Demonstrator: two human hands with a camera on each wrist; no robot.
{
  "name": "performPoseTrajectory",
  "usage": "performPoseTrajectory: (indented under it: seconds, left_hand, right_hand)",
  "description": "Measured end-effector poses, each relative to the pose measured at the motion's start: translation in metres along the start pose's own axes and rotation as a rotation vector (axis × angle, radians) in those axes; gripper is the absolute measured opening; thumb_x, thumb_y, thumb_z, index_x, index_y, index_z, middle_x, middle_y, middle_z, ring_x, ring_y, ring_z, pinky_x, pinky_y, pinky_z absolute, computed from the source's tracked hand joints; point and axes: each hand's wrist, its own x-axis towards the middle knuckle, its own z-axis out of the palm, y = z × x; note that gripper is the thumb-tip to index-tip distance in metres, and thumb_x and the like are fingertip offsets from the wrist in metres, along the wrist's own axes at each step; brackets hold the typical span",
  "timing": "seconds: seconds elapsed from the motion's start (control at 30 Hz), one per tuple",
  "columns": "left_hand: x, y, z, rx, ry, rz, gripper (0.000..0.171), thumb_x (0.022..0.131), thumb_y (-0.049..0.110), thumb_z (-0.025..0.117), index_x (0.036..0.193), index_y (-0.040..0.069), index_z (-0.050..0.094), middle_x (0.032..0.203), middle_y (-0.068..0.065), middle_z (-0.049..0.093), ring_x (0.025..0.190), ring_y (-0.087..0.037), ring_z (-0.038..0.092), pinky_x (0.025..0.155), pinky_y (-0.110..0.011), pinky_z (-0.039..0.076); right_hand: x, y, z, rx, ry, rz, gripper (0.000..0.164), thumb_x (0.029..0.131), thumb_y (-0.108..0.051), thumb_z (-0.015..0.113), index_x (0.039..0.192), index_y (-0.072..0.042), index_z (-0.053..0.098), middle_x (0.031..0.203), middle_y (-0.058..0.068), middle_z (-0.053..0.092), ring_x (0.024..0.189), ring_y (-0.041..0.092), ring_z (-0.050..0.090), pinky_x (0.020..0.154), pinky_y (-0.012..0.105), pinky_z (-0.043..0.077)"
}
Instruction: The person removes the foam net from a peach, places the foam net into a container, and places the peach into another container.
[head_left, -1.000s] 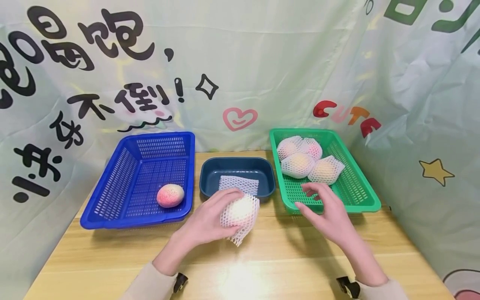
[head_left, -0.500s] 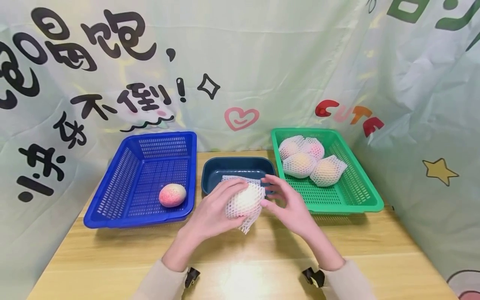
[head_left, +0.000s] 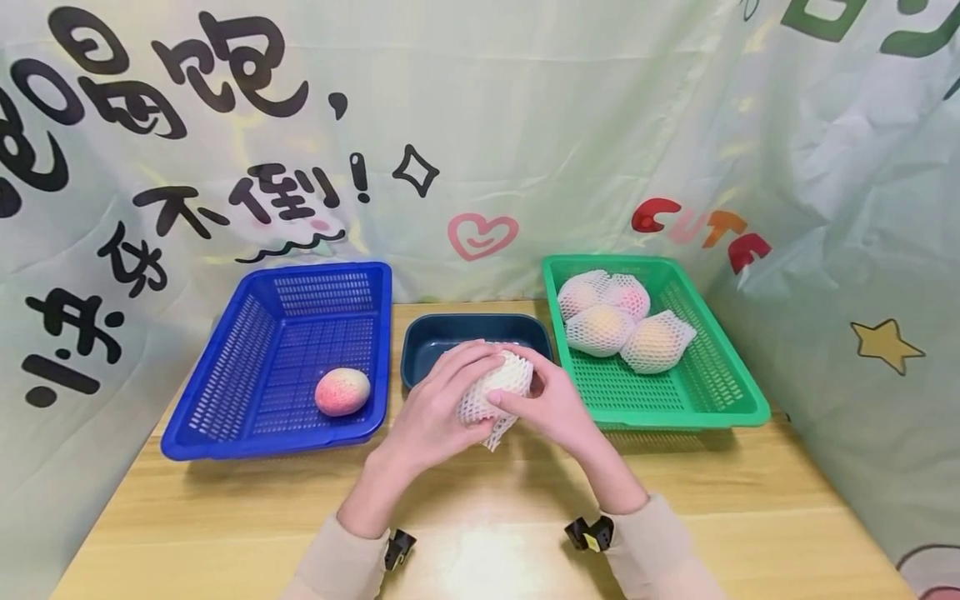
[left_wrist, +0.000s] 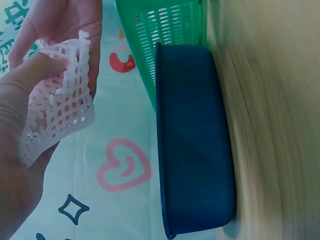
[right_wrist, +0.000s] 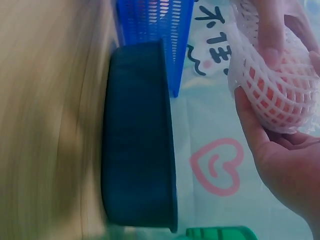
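Observation:
Both hands hold one peach in a white foam net sleeve (head_left: pixel 497 392), raised over the table at the front of the dark blue tray (head_left: pixel 427 326). My left hand (head_left: pixel 431 412) grips its left side, and the thumb presses on the loose net end (left_wrist: pixel 70 100) in the left wrist view. From the right, my right hand (head_left: pixel 561 414) grips the same fruit, its thumb across the front. Pink skin shows through the mesh around the peach (right_wrist: pixel 280 92) in the right wrist view. The hands hide most of the tray's inside.
A blue basket (head_left: pixel 273 448) stands left of the tray, with one bare pink-and-cream peach (head_left: pixel 342 392) inside. On the right, a green basket (head_left: pixel 678 416) holds several net-wrapped peaches (head_left: pixel 600 328) toward its back left. A printed cloth (head_left: pixel 480 125) hangs behind the wooden table (head_left: pixel 480 550).
My right hand has moved left from the green basket's front edge and taken hold of the netted peach. The left hand has kept its grip, shifting slightly right and up.

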Motion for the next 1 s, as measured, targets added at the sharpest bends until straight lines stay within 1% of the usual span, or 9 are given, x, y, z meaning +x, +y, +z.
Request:
performPoseTrajectory:
  seconds: [0.23,0.33,0.4,0.5,0.6,0.7,0.77,0.9,1.0]
  left_hand:
    - [0.005,0.001,-0.004,-0.036,-0.023,-0.016,0.089,0.073,0.015,0.095,0.149,0.009,0.051,0.16,-0.012,0.043,0.149,-0.034,0.039,0.121,-0.046,0.035]
    - [0.006,0.0,-0.01,-0.048,0.008,-0.038,0.094,0.071,0.025,0.098,0.151,0.009,0.05,0.162,-0.013,0.04,0.149,-0.033,0.039,0.119,-0.048,0.038]
    - [0.006,0.001,-0.013,-0.066,0.046,-0.054,0.091,0.075,0.032,0.096,0.15,0.008,0.051,0.161,-0.013,0.041,0.148,-0.032,0.04,0.117,-0.047,0.041]
    - [0.007,0.003,-0.014,-0.097,0.157,-0.059,0.071,0.088,0.037,0.084,0.144,0.004,0.055,0.154,-0.015,0.048,0.141,-0.033,0.048,0.112,-0.042,0.045]
    - [0.008,0.005,-0.01,-0.113,0.334,-0.031,0.044,0.099,0.029,0.069,0.129,-0.003,0.062,0.135,-0.02,0.058,0.124,-0.035,0.058,0.106,-0.036,0.048]
    - [0.009,0.007,-0.003,-0.102,0.478,0.007,0.026,0.101,0.017,0.063,0.113,-0.006,0.065,0.113,-0.021,0.062,0.104,-0.035,0.062,0.098,-0.033,0.05]
    - [0.009,0.007,0.001,-0.098,0.521,0.022,0.019,0.101,0.013,0.061,0.105,-0.005,0.066,0.104,-0.02,0.061,0.095,-0.032,0.062,0.091,-0.032,0.052]
    - [0.007,0.007,0.007,-0.143,0.485,0.008,0.011,0.099,0.006,0.061,0.101,-0.003,0.067,0.099,-0.016,0.063,0.088,-0.026,0.062,0.079,-0.03,0.054]
    - [0.005,0.005,0.01,-0.178,0.423,-0.035,0.009,0.095,-0.001,0.064,0.103,-0.001,0.069,0.1,-0.013,0.066,0.09,-0.024,0.065,0.079,-0.027,0.056]
  right_hand:
    - [0.003,0.003,0.006,0.065,0.104,0.005,0.062,0.087,-0.005,0.08,0.143,0.001,0.056,0.13,0.023,0.064,0.103,0.021,0.067,0.08,0.027,0.06]
    - [0.004,0.003,0.007,0.123,0.17,0.013,0.061,0.087,0.003,0.077,0.144,0.003,0.054,0.136,0.025,0.06,0.108,0.02,0.065,0.085,0.027,0.059]
    - [0.005,0.002,0.008,0.178,0.227,0.026,0.061,0.087,0.005,0.075,0.144,0.005,0.053,0.138,0.025,0.057,0.111,0.018,0.064,0.088,0.025,0.058]
    - [0.006,-0.002,0.007,0.262,0.322,0.044,0.059,0.087,0.005,0.073,0.143,0.008,0.053,0.136,0.021,0.059,0.112,0.015,0.063,0.092,0.024,0.056]
    - [0.007,-0.006,0.006,0.366,0.409,0.063,0.057,0.088,0.005,0.07,0.142,0.009,0.053,0.126,0.014,0.064,0.107,0.013,0.064,0.091,0.023,0.056]
    - [0.008,-0.008,0.003,0.5,0.471,0.061,0.051,0.09,0.004,0.067,0.14,0.008,0.054,0.117,0.007,0.066,0.102,0.013,0.066,0.09,0.025,0.057]
    - [0.009,-0.009,0.002,0.572,0.494,0.045,0.046,0.091,0.003,0.065,0.136,0.006,0.055,0.114,0.005,0.067,0.099,0.014,0.066,0.088,0.026,0.058]
    - [0.01,-0.01,-0.001,0.639,0.518,0.001,0.035,0.094,-0.001,0.063,0.129,0.0,0.06,0.112,0.006,0.067,0.096,0.014,0.067,0.087,0.028,0.059]
    - [0.011,-0.01,-0.001,0.662,0.515,-0.013,0.033,0.094,-0.001,0.061,0.127,-0.002,0.061,0.111,0.006,0.067,0.095,0.014,0.068,0.087,0.028,0.059]
